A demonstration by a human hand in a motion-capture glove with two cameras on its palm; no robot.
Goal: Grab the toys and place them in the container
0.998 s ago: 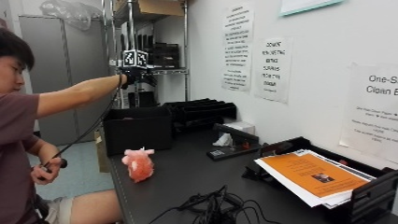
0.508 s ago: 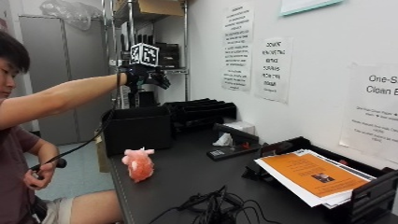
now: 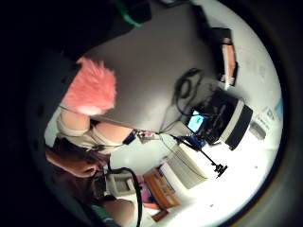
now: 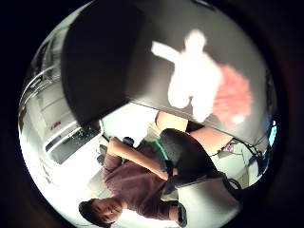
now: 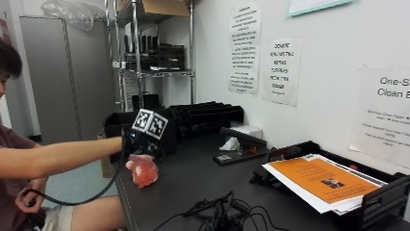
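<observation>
Right hand (image 5: 142,144) hangs just above the pink plush toy (image 5: 144,172), which sits on the black table (image 5: 192,187) right at its near edge. Can't tell what the fingers are doing, the glove hides them. The black container (image 5: 163,132) is just behind the hand. Readable writing: a wall sign (image 5: 390,115) starts "One-S" and "Clean E", the rest is cut off. The other posted sheets (image 5: 280,71) are too small to read. Cables (image 5: 221,216) cover the table's front, and a tray of orange papers (image 5: 326,183) sits by the wall.
</observation>
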